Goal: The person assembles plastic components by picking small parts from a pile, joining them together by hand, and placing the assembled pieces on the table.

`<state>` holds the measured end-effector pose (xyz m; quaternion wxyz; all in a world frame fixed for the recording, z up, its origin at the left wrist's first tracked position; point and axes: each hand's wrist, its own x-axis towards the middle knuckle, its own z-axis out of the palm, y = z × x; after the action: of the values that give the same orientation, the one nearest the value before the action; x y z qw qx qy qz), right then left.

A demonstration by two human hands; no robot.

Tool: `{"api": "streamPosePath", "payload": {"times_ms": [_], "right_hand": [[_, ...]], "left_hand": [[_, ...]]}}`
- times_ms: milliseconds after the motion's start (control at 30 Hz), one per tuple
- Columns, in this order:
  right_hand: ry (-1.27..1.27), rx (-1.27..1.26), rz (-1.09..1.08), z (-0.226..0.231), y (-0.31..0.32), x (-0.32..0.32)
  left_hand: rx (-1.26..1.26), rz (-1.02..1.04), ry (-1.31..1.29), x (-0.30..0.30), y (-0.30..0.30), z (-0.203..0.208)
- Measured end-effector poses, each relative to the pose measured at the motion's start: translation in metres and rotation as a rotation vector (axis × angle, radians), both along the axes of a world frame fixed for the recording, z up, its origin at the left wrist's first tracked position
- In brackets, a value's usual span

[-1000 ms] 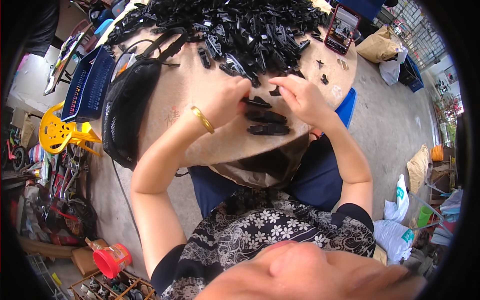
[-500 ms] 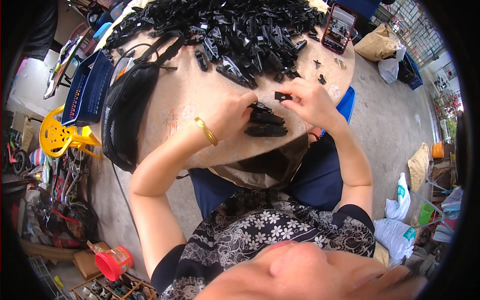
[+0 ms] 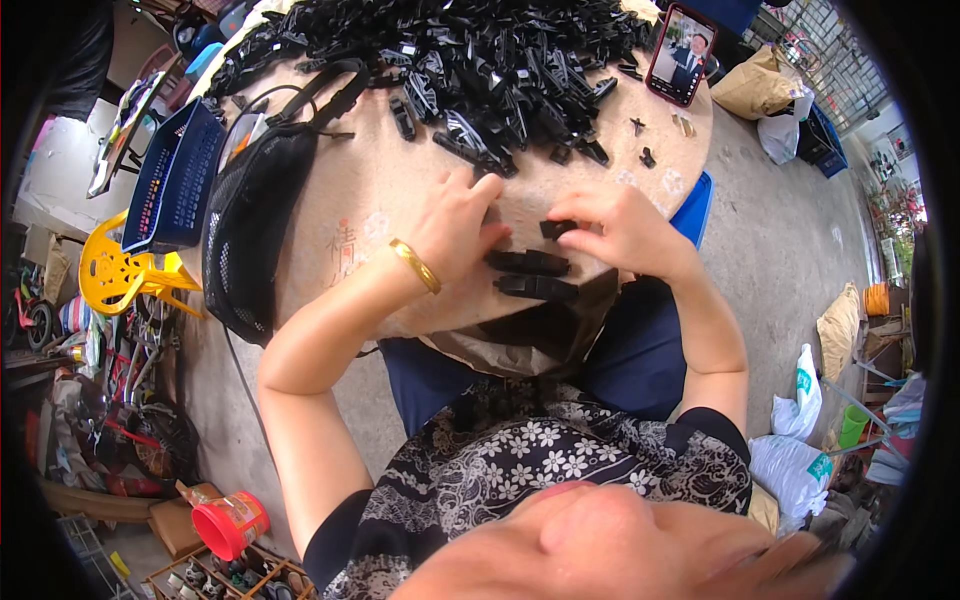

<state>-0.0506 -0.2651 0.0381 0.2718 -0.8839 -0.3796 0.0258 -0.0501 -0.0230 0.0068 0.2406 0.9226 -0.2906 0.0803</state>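
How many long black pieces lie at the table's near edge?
2: the upper piece and, just below it in the picture, the lower piece. Others may be hidden.

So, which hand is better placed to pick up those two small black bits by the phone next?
Right, I'd say: the right hand is nearer the small black bits, while the left hand is farther across. One catch: the right seems to hold a black piece.

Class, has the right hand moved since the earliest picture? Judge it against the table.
Yes: the right hand has moved toward the near edge of the table.
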Motion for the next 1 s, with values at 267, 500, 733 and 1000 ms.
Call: {"api": "streamPosePath", "payload": {"times_ms": [267,500,733,1000], "right_hand": [[0.039,0.179,-0.220,0.010,-0.006,0.010],[-0.199,0.117,-0.030,-0.009,0.002,0.012],[-0.154,0.054,-0.042,-0.002,-0.003,0.014],[-0.132,0.115,0.048,-0.012,0.015,0.017]], "left_hand": [[-0.195,-0.130,0.416,-0.004,-0.005,0.010],[-0.357,-0.243,-0.058,0.017,-0.007,-0.019],[-0.271,-0.140,0.137,0.016,-0.002,-0.012],[-0.329,-0.282,0.046,0.017,-0.006,-0.020]]}}
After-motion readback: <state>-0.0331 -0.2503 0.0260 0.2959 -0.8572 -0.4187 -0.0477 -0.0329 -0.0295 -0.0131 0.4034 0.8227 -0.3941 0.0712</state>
